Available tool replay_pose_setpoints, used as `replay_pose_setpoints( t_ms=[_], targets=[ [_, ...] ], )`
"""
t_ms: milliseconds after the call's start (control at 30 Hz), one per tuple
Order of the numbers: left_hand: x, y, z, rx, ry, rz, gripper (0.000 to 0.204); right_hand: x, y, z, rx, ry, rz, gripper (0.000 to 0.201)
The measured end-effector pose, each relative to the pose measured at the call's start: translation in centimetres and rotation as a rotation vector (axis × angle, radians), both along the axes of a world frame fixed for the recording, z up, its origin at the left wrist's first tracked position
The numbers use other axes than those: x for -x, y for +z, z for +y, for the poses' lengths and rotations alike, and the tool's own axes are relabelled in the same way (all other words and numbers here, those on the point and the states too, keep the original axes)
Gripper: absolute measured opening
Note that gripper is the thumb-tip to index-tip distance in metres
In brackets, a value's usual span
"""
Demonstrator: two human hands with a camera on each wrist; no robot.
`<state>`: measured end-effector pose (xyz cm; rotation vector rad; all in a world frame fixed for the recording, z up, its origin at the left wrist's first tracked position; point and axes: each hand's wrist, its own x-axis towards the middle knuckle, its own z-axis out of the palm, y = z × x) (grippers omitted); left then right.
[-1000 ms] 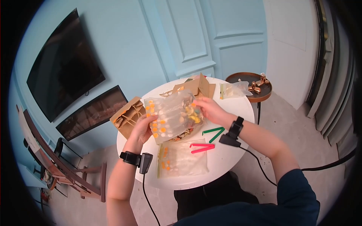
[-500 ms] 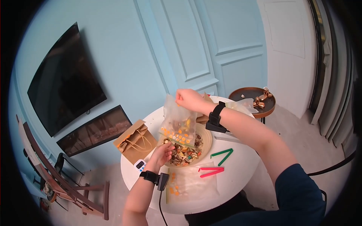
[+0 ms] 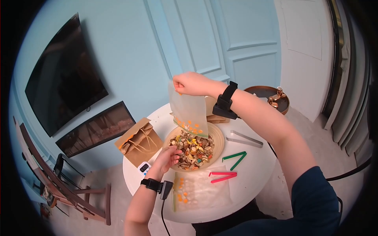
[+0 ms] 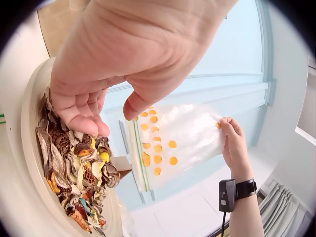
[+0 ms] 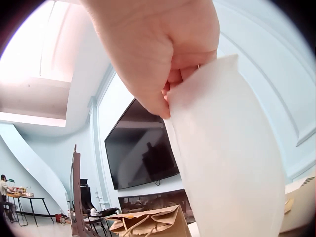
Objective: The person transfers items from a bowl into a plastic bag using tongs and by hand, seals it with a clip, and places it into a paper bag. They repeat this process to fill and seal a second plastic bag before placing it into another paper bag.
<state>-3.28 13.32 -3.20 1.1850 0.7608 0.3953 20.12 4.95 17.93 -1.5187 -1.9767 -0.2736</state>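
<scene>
My right hand (image 3: 193,83) pinches the bottom corner of a frosted zip bag (image 3: 188,106) and holds it upside down, its zip edge low over a round woven bowl (image 3: 219,147). No contents show inside the bag (image 4: 187,136). Dried potpourri (image 3: 193,151) is heaped in the bowl. My left hand (image 3: 167,159) is at the bowl's left rim, fingers loosely bent over the potpourri (image 4: 81,173), holding nothing. In the right wrist view the bag (image 5: 222,148) hangs from the pinching fingers.
A second zip bag (image 3: 204,192) lies flat at the table's front. Pink (image 3: 223,177) and green clips (image 3: 236,159), metal tongs (image 3: 246,139) and a small white timer (image 3: 144,168) lie around the bowl. A brown paper bag (image 3: 139,143) stands at the left; a side table (image 3: 286,106) is behind.
The bag went from lying between both hands to hanging upside down from my right hand. Its contents have dropped out, and the heap in the bowl looks fuller. My left hand let go of it.
</scene>
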Motion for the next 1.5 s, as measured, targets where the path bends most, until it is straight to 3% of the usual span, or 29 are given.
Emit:
replay_pose_setpoints(
  t_ms=[67,133,200,433,567,667,733,833,900,933,967,1000,1033,1100,1133,1167,1233,1267,1333,1367,1433,1500],
  targets=[
    [0.3,0.3,-0.4,-0.008,-0.009,-0.008,0.023,0.0,0.4,-0.4,0.059,-0.006,-0.03,0.012],
    [0.3,0.9,-0.9,-0.013,-0.016,-0.086,0.027,-0.3,1.0,-1.1,-0.104,0.014,0.136,0.014],
    [0.3,1.4,-1.4,0.016,-0.01,-0.118,0.03,-0.5,0.9,-2.4,-0.075,0.044,0.235,0.016],
    [0.4,4.4,-4.6,0.064,-0.088,-0.349,0.042,0.4,-2.4,-6.6,-0.094,0.188,0.515,0.019],
    [1.1,4.1,-6.7,-0.114,-0.025,-0.373,0.028,1.1,-6.6,-9.5,-0.152,0.131,0.587,0.016],
    [3.1,2.9,-9.0,-0.258,0.069,-0.367,0.021,1.7,-10.6,-13.2,-0.105,0.11,0.817,0.011],
    [4.9,2.3,-10.9,-0.387,0.167,-0.283,0.019,2.2,-14.0,-15.3,0.019,-0.071,0.854,0.01],
    [7.7,0.7,-13.5,-0.548,0.158,-0.194,0.017,3.8,-17.7,-18.5,0.222,-0.098,0.873,0.012],
    [9.7,-1.0,-14.3,-0.561,0.172,-0.118,0.018,4.2,-18.8,-20.3,0.641,-0.051,0.853,0.011],
    [10.7,-1.7,-14.6,-0.544,0.169,-0.06,0.014,4.0,-20.0,-20.5,0.648,-0.048,0.855,0.011],
    [11.7,-2.5,-14.8,-0.53,0.163,-0.003,0.011,3.5,-21.9,-20.2,0.575,0.01,0.629,0.015],
    [12.6,-3.2,-14.9,-0.484,0.103,0.093,0.02,3.2,-23.2,-20.0,0.496,0.066,0.402,0.019],
    [13.0,-3.8,-15.4,-0.482,0.101,0.092,0.02,3.3,-24.3,-20.1,0.497,0.063,0.403,0.019],
    [12.9,-3.6,-17.2,-0.654,0.149,0.334,0.035,4.2,-24.9,-20.2,0.24,0.134,0.02,0.024],
    [12.7,-4.1,-17.4,-0.697,0.17,0.367,0.049,4.6,-25.0,-20.2,0.239,0.132,0.017,0.024],
    [12.4,-4.0,-17.6,-0.699,0.171,0.362,0.049,5.1,-24.5,-20.3,0.33,0.072,-0.031,0.026],
    [11.8,-3.3,-17.9,-1.406,0.321,0.464,0.058,5.8,-24.6,-20.2,0.416,0.008,-0.081,0.028],
    [11.6,-2.2,-18.2,-1.413,0.321,0.455,0.058,5.7,-25.3,-19.7,0.405,-0.015,-0.099,0.029],
    [10.8,0.0,-19.0,-1.609,-0.101,0.471,0.06,5.7,-25.4,-19.6,0.392,-0.048,-0.124,0.03],
    [10.2,0.1,-19.2,-1.611,-0.095,0.463,0.06,5.7,-25.2,-19.6,0.403,-0.082,-0.123,0.023],
    [9.1,0.0,-19.6,-1.738,-0.376,0.573,0.064,5.3,-24.7,-19.4,0.41,-0.109,-0.134,0.019],
    [8.3,-0.9,-18.9,-1.674,-0.429,0.591,0.068,4.0,-24.4,-19.8,0.407,-0.117,-0.131,0.022]
  ],
)
